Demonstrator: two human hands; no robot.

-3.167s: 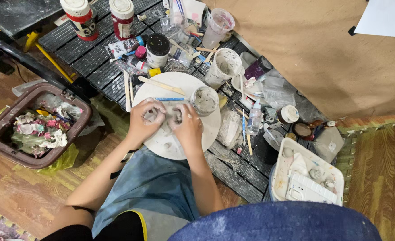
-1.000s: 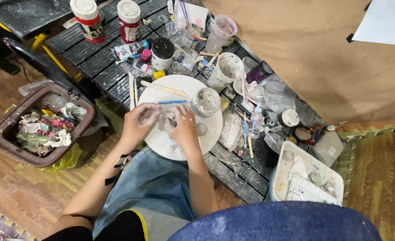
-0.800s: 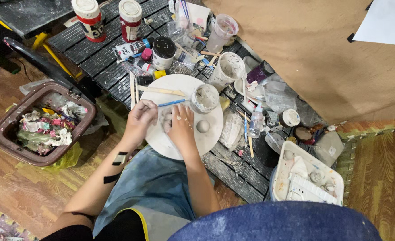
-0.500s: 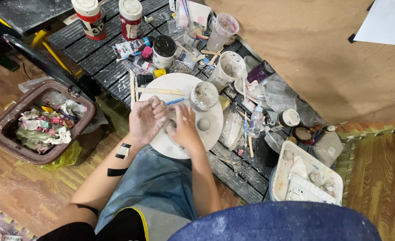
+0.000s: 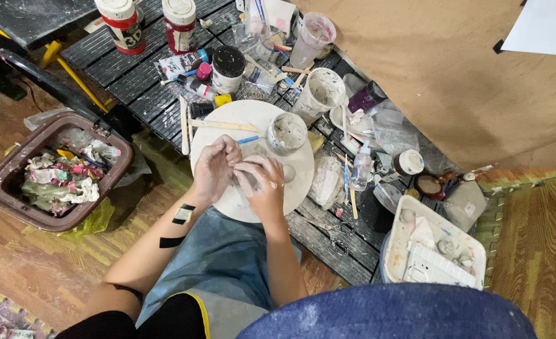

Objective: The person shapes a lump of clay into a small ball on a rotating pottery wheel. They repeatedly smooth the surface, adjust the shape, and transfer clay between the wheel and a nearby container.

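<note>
My left hand [image 5: 214, 168] and my right hand [image 5: 262, 187] are pressed together, fingers curled, over a round white board [image 5: 240, 116] on the dark slatted table [image 5: 133, 69]. Both are smeared with pale clay. Whatever lies between the palms is hidden. A small clay ball [image 5: 288, 173] rests on the board just right of my right hand. A clay-coated cup [image 5: 287, 132] stands on the board's far right, with a blue-handled tool [image 5: 248, 139] beside it. A wooden stick [image 5: 224, 125] lies across the board's far side.
Paint jars [image 5: 121, 24], tubes, a black-lidded jar [image 5: 228, 65], plastic cups [image 5: 318, 94] and sticks crowd the table's far side. A white tub [image 5: 431, 251] with clay bits sits at right. A brown bin [image 5: 52, 172] of scraps stands on the wooden floor at left.
My hands, earlier spread apart over small clay pieces on the board, have closed in against each other. The left hand lifted off the board and came to the right hand.
</note>
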